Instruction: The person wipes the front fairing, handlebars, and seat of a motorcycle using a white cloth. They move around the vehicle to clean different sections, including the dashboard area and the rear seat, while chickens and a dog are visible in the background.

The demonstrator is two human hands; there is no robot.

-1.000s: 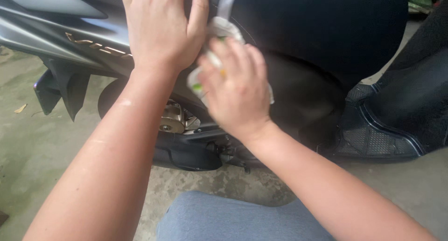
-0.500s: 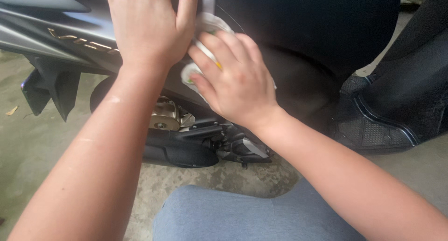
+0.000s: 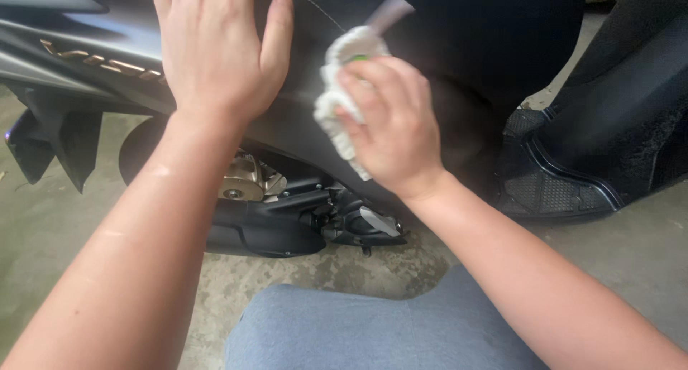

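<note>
r grip [image 3: 390, 126] shut on white rag [image 3: 340, 101], scooter panel [image 3: 301, 137]

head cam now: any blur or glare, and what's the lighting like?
Head view: soft, even daylight, no hard shadows; mild sheen on the scooter's side panel; right hand and white cloth slightly motion-blurred; left hand sharper; knee soft.

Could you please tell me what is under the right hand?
A white cloth with a bit of green, pressed by the right hand against the scooter's dark panel. The panel beneath is covered.
</note>
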